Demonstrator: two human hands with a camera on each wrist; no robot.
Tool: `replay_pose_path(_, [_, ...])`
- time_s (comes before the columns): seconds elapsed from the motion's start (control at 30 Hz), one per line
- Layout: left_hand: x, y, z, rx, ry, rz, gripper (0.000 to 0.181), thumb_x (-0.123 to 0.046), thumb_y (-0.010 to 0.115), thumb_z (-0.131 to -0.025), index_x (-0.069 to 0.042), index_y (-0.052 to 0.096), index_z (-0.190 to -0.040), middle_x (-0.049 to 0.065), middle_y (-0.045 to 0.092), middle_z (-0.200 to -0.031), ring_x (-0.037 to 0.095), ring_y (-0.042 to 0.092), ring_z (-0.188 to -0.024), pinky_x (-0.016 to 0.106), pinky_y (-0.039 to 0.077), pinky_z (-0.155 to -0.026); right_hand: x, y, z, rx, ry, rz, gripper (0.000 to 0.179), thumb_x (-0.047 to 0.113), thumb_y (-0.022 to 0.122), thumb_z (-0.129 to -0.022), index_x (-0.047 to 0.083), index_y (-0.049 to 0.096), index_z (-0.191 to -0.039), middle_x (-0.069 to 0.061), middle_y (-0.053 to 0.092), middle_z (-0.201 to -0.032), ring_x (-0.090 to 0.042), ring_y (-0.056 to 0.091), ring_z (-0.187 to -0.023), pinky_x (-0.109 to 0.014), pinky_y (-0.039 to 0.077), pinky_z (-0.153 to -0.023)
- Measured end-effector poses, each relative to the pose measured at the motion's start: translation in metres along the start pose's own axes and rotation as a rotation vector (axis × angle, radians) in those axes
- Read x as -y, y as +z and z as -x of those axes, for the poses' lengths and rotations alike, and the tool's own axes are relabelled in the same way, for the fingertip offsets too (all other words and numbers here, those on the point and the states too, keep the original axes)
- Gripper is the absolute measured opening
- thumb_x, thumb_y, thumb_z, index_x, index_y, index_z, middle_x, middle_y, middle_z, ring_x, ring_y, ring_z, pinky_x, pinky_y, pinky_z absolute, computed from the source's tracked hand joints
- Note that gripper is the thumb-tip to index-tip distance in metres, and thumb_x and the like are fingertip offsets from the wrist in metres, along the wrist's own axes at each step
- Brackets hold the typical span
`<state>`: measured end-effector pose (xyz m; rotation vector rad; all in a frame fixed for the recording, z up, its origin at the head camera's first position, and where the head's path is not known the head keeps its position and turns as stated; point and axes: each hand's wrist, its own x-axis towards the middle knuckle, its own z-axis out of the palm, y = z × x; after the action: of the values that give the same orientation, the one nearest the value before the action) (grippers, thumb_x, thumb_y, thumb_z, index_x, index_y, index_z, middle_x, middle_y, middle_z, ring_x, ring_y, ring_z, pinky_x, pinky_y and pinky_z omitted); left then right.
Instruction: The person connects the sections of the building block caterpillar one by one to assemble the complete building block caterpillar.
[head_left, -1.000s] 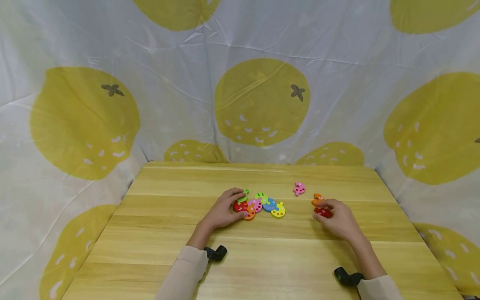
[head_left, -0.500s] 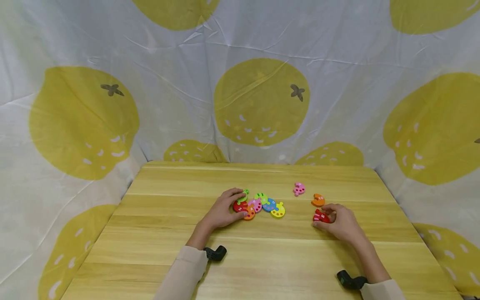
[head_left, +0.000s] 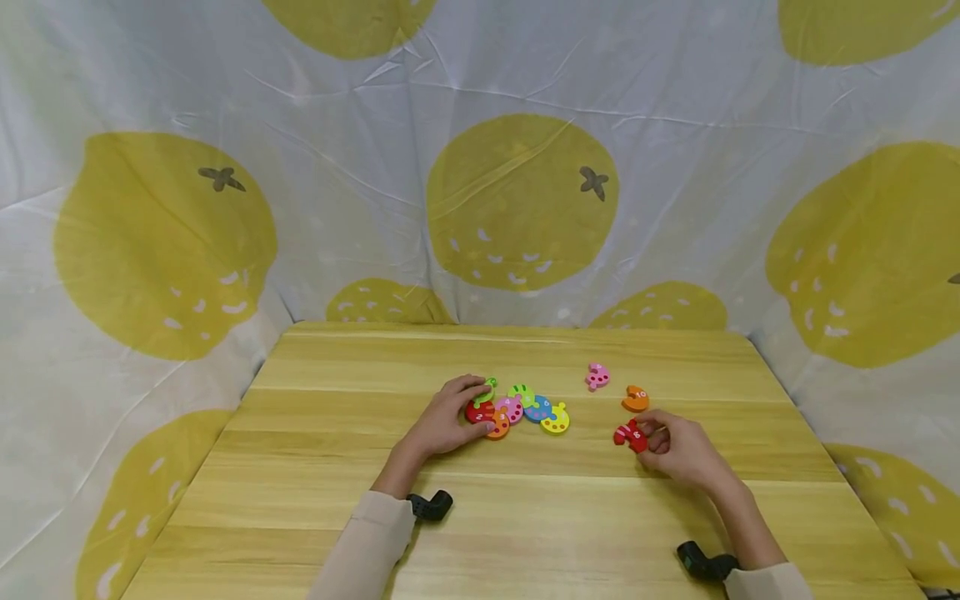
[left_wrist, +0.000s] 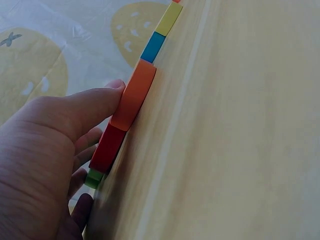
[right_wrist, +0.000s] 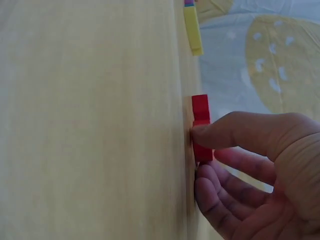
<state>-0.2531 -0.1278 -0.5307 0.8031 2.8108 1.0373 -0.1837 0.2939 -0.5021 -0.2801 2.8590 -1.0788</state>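
The person wore plain beige long sleeves: the left sleeve [head_left: 367, 546] lay nearer the left edge of the worktop [head_left: 540, 525], the right sleeve [head_left: 768, 582] nearer its right edge. A black, elbow-shaped left wrist camera [head_left: 432, 506] with a rounded end sat by one cuff; a matching black right wrist camera [head_left: 705, 563] sat by the other. Both the left hand [head_left: 447, 419] and right hand [head_left: 684, 447] were bare.

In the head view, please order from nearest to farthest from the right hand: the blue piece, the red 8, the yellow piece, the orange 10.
1. Red 8: held by the right hand.
2. Orange 10: just behind it, apart.
3. Yellow piece: left of both, across a gap.
4. Blue piece: farther left, beside the yellow.
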Motion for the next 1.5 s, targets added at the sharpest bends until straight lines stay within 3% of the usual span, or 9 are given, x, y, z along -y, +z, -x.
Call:
replay_pose_path(0.23, [-0.001,-0.001,0.000,0.022,-0.004,0.019,0.066,-0.043,0.074,-0.094,-0.015,0.055,-0.150,0.004,0.041,-0.162,0.030,0.028,-0.156,0.058,0.029,-0.124,-0.002,0.004,-0.003,0.023,-0.094,0.048,0.063,0.011,0.087,-0.080,0.001,0.061,-0.137,-0.006,0.058,-0.098,-0.010,0.050,-0.074,-0.022,0.045,-0.062])
replay_pose_path(0.37, [0.000,-0.002,0.000,0.040,0.001,0.028,0.065,-0.039,0.073,-0.096,-0.015,0.053,-0.152,0.004,0.040,-0.163,0.029,0.026,-0.157,0.056,0.028,-0.125,-0.003,0.006,-0.004,0.035,-0.146,0.053,0.054,0.014,0.086,-0.083,0.005,0.066,-0.133,-0.011,0.054,-0.112,-0.011,0.045,-0.076,-0.023,0.039,-0.062])
replay_pose_path(0.5, [-0.001,-0.001,0.000,0.036,0.004,0.015,0.066,-0.042,0.072,-0.095,-0.015,0.053,-0.152,0.003,0.041,-0.162,0.029,0.029,-0.156,0.055,0.028,-0.125,-0.002,0.005,-0.003,0.056,-0.185,0.029,0.051,0.013,0.085,-0.084,0.004,0.066,-0.131,-0.016,0.055,-0.128,-0.012,0.048,-0.080,-0.022,0.042,-0.063])
replay_pose_path(0.7, [-0.004,0.004,-0.001,-0.002,-0.041,-0.021,0.083,-0.065,0.075,-0.083,-0.021,0.054,-0.151,0.000,0.042,-0.161,0.027,0.033,-0.154,0.055,0.032,-0.123,0.001,0.000,-0.003,0.104,-0.174,0.018,0.051,0.010,0.084,-0.084,0.002,0.065,-0.131,-0.006,0.057,-0.104,-0.014,0.052,-0.079,-0.022,0.048,-0.063])
replay_pose_path(0.93, [-0.007,0.008,-0.004,-0.032,-0.069,-0.044,0.088,-0.069,0.077,-0.079,-0.024,0.054,-0.151,-0.002,0.042,-0.160,0.025,0.038,-0.151,0.052,0.035,-0.121,-0.001,0.005,-0.008,0.043,-0.151,0.033,0.047,0.024,0.089,-0.081,0.006,0.070,-0.120,-0.003,0.057,-0.090,-0.015,0.052,-0.074,-0.023,0.046,-0.062])
replay_pose_path(1.23, [-0.006,0.006,-0.004,-0.029,-0.060,-0.016,0.084,-0.063,0.080,-0.080,-0.024,0.055,-0.149,-0.001,0.042,-0.160,0.029,0.039,-0.150,0.054,0.038,-0.120,0.008,0.011,-0.019,-0.031,-0.148,0.024,0.050,0.031,0.092,-0.078,0.008,0.072,-0.117,-0.001,0.060,-0.086,-0.012,0.054,-0.073,-0.023,0.048,-0.062])
replay_pose_path(1.5, [-0.001,0.001,0.000,0.006,-0.045,0.017,0.080,-0.059,0.080,-0.082,-0.022,0.056,-0.149,0.000,0.040,-0.162,0.029,0.031,-0.155,0.056,0.034,-0.122,0.022,0.020,-0.036,-0.004,-0.178,0.036,0.050,0.030,0.086,-0.086,0.009,0.069,-0.128,0.001,0.064,-0.098,-0.012,0.058,-0.081,-0.023,0.053,-0.070])
